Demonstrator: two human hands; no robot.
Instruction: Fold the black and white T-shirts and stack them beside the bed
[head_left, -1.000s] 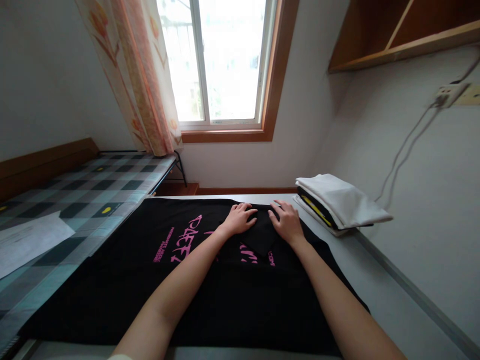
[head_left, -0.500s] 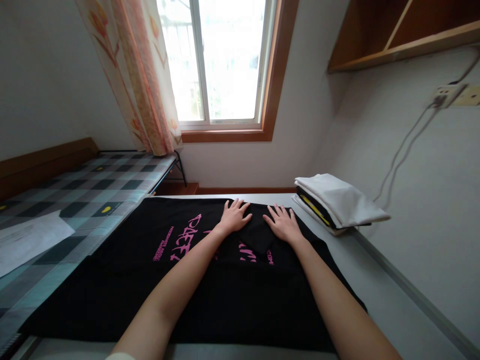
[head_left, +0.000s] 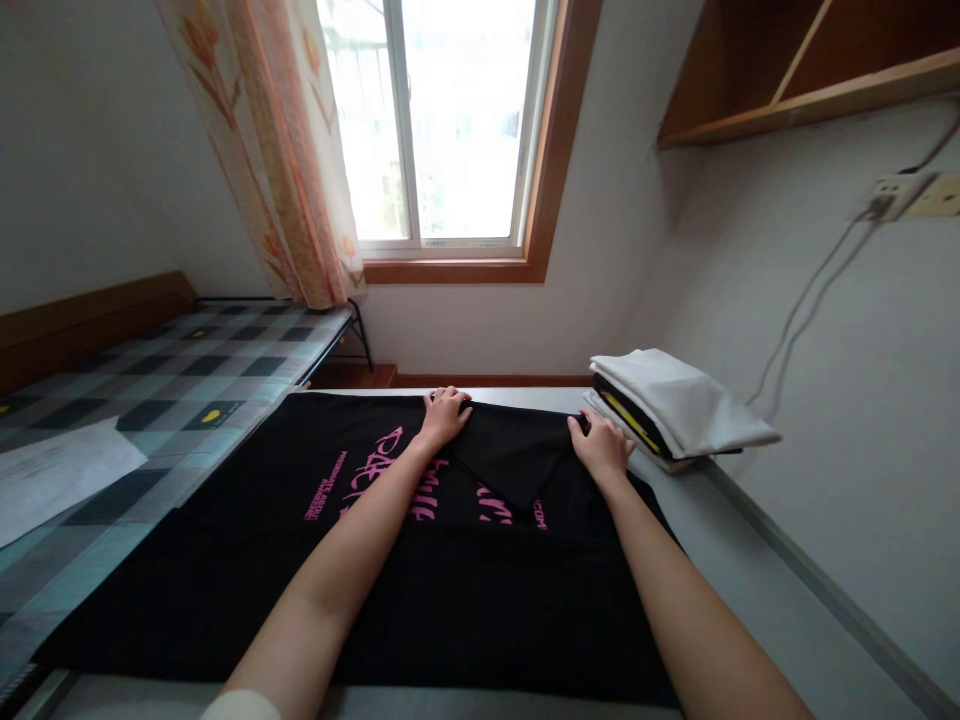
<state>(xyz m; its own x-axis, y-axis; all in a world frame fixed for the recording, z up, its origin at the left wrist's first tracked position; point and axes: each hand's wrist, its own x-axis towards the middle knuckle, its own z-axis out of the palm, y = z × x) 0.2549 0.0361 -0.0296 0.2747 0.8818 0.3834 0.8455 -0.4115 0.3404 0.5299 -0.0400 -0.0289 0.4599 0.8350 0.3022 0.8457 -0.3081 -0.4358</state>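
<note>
A black T-shirt with pink lettering lies spread out and partly folded on a white tabletop. Between my hands, a pointed black flap, which looks like a sleeve, covers part of the print. My left hand is at the shirt's far edge, its fingers curled over the fabric there. Over at the far right corner, my right hand has its fingers bent round the edge of the cloth. Its fingertips come close to a stack of folded clothes, white on top with black and yellow layers below.
A bed with a checked mattress adjoins the table on the left, and a sheet of paper lies on it. A curtain hangs beside the window. On the right wall are a wooden shelf and a plugged-in cable.
Both hands were lying flat with fingers spread on the shirt. They have moved apart, left hand leftward and right hand rightward, and their fingers now bend over the far edge.
</note>
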